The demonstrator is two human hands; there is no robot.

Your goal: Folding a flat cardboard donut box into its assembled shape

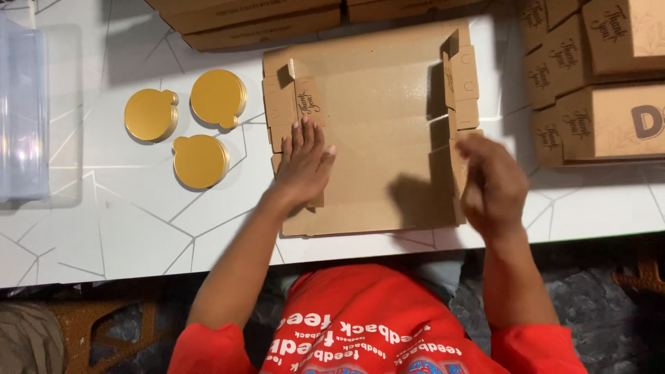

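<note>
Your left hand [303,165] presses flat, fingers spread, pinning the flat cardboard box [367,131] to the table [125,221]; your right hand [493,185] pinches the box's right flap upright, grip closed.

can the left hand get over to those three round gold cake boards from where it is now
Probably yes. The left hand lies flat on the unfolded brown cardboard box, and the three round gold cake boards lie just to its left on the white table, with nothing between.

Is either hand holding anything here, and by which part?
Left hand presses flat on the unfolded brown cardboard box, left flap. Right hand at its right flap; blurred, grip unclear.
</note>
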